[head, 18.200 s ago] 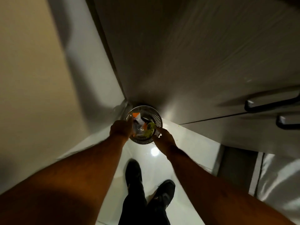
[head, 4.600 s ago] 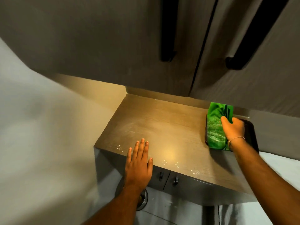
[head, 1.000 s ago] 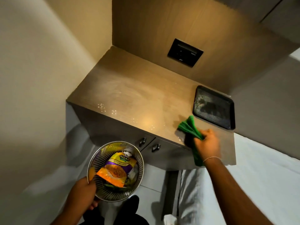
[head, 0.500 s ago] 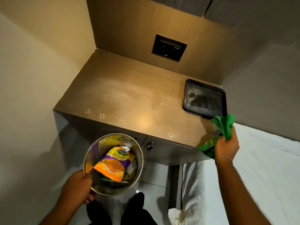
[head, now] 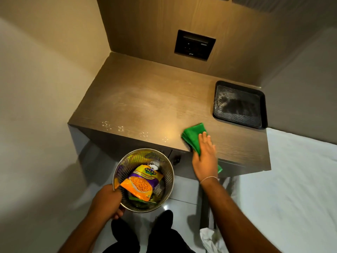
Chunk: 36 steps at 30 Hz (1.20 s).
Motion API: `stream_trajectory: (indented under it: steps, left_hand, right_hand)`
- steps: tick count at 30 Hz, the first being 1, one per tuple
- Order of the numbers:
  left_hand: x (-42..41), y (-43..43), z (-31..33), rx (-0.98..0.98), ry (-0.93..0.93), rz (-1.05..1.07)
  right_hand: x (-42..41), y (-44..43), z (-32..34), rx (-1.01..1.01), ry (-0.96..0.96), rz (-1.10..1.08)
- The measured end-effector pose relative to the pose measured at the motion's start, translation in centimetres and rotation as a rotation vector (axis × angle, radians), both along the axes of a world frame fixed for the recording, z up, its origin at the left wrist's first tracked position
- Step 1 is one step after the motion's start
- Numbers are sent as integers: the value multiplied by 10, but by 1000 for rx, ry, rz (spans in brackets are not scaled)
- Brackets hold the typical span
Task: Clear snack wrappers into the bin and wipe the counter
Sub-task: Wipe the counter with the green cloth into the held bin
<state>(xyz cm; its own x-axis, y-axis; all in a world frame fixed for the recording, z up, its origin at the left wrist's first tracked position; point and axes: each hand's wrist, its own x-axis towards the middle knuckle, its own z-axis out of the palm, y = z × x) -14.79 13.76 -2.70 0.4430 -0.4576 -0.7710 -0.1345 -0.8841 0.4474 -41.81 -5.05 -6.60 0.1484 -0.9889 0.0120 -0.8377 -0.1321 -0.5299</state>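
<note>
A perforated metal bin (head: pixel 165 172) hangs below the counter's front edge, held by its rim in my left hand (head: pixel 107 203). Inside it lies an orange and purple snack wrapper (head: pixel 141 182) on top of other wrappers. My right hand (head: pixel 205 157) presses flat on a folded green cloth (head: pixel 193 136) at the front edge of the brown wooden counter (head: pixel 145 99). Part of the cloth hangs over the edge under my palm. A few pale crumbs (head: pixel 120 127) dot the counter's front edge, left of the cloth.
A black tray (head: pixel 239 105) sits at the counter's right end. A dark socket panel (head: pixel 194 45) is set in the back wall. White bedding (head: pixel 291 179) lies to the right, walls close the left side, and crumpled white paper (head: pixel 207 238) lies on the floor.
My right hand has swept the green cloth left from the counter's right corner onto the front edge. The bin in my left hand has risen slightly closer to the counter edge.
</note>
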Motion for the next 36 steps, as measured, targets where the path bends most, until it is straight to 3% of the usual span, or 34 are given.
stream_trajectory:
  steps: [9,12,15,18,21,25,27,33,36]
  left_hand:
    - [-12,-20,-11,25,54,-24]
    - [-13,-21,-18,28,82,-9]
    - [-10,-22,-26,36,112,4]
    - [-6,-20,-30,33,136,59]
    - [-3,-18,-32,38,136,88]
    - [3,-19,-38,71,109,61]
    - [7,-21,-39,76,101,58]
    - [21,-17,-51,61,103,116]
    - [22,-16,-54,65,96,115]
  right_hand:
    - [43,23,10,60,-64,353]
    - [43,29,21,177,-220,470]
    - [40,2,52,336,-512,152]
    - [21,-58,73,202,-670,-167]
    - [12,-92,73,96,-556,-139]
    - [46,-76,39,217,-233,128]
    - [67,-58,30,169,-159,228]
    - [102,1,33,134,-130,483]
    - [107,26,38,298,-264,615]
